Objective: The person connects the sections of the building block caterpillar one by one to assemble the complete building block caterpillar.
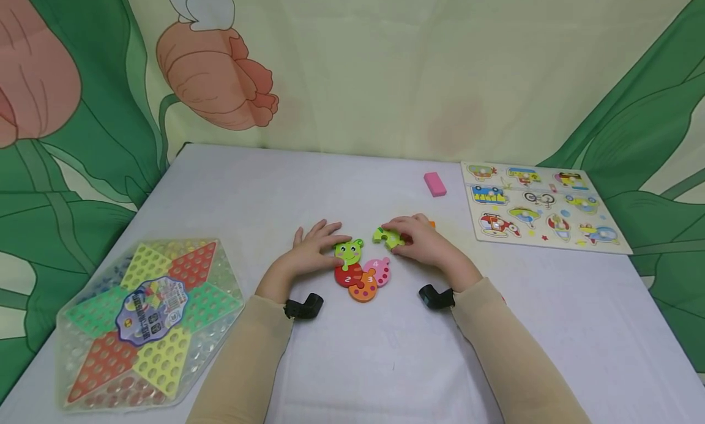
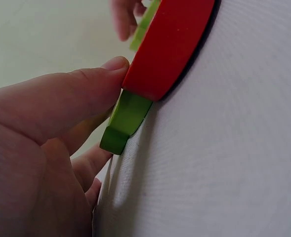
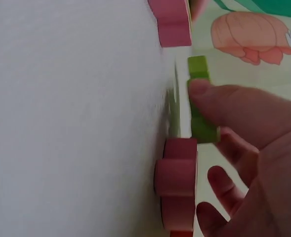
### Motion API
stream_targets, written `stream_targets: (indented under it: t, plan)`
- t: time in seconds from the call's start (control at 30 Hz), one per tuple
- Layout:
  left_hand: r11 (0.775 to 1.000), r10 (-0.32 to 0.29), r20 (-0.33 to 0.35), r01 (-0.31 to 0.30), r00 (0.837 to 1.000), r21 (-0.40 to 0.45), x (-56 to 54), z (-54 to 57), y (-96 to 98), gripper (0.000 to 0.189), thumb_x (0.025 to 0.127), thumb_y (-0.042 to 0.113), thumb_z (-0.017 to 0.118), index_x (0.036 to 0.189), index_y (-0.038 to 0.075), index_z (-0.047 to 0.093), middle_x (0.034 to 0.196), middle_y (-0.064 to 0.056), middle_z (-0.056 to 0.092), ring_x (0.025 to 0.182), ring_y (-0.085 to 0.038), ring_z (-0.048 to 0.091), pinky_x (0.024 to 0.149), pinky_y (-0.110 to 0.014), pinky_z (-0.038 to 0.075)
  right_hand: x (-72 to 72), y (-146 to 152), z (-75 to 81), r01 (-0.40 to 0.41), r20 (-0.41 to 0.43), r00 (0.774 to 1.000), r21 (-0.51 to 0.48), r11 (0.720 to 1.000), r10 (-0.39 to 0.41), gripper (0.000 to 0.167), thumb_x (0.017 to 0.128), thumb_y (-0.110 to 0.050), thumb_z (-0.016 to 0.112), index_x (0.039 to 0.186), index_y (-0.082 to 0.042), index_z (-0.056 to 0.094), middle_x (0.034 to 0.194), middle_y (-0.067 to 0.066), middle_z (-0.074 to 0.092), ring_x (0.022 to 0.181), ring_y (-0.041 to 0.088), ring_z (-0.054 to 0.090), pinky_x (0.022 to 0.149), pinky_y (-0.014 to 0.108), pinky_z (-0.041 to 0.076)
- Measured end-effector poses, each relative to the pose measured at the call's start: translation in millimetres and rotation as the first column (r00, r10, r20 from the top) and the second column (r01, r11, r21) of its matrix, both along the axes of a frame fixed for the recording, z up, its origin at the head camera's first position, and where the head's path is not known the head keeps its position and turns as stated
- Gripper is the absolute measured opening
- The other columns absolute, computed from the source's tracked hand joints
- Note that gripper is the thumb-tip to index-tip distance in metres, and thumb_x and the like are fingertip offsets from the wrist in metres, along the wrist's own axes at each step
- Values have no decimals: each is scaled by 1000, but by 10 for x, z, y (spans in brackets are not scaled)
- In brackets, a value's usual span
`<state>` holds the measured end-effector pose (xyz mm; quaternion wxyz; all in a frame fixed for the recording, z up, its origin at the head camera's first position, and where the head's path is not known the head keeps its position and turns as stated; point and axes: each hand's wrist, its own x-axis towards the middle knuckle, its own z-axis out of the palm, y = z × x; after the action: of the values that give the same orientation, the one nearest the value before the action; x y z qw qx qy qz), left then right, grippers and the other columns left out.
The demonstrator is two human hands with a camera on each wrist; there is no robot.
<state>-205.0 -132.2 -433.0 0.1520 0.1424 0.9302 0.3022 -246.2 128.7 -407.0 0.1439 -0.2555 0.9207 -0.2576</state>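
Observation:
A wooden caterpillar puzzle lies in front of me: a smiling green head piece [image 1: 348, 252], a red piece numbered 2 [image 1: 346, 277], an orange 3 [image 1: 362, 289] and a pink 4 [image 1: 380, 272]. My left hand [image 1: 313, 254] holds the head piece between thumb and index finger, other fingers spread; its thumb tip meets the red edge in the left wrist view. Up and right of the pink piece, my right hand [image 1: 421, 243] pinches a green notched piece [image 3: 202, 118], held just over the cloth with a shadow beneath.
A scalloped pink piece [image 3: 177, 177] stands beside the right hand. An orange bit [image 1: 432, 224] peeks out behind that hand. Further back are a pink block [image 1: 435, 184] and a vehicle peg board [image 1: 545, 207]. A Chinese checkers board [image 1: 151, 320] lies at left.

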Motion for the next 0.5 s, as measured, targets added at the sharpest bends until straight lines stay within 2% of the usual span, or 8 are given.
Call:
stream_targets:
  t: [0.17,0.33,0.5]
  plan:
    - [1000,-1,0,1,1000,-9,5,5,6,53,81,39,60,132,30,48,152,2,20,142,-25,-2,106,-58,-14,69,46,37,-23,-13,1000,-47,999,22,58,81,-21,66,135,-21,44,136,5,42,119,24,33,93,42,42]
    - [1000,-5,-2,5,1000,-8,5,5,2,53,81,39,59,132,30,48,152,2,20,142,-25,-2,106,-58,-14,164,77,73,-52,0,999,-101,994,52,59,80,-16,67,134,-14,45,130,7,43,116,23,38,93,42,44]
    - [1000,-2,0,2,1000,0,7,5,-1,53,81,38,59,132,30,48,152,1,21,142,-25,-1,105,-59,-14,252,86,90,-10,64,998,-138,990,19,54,79,-15,67,128,-11,46,122,6,43,109,21,41,89,37,46]
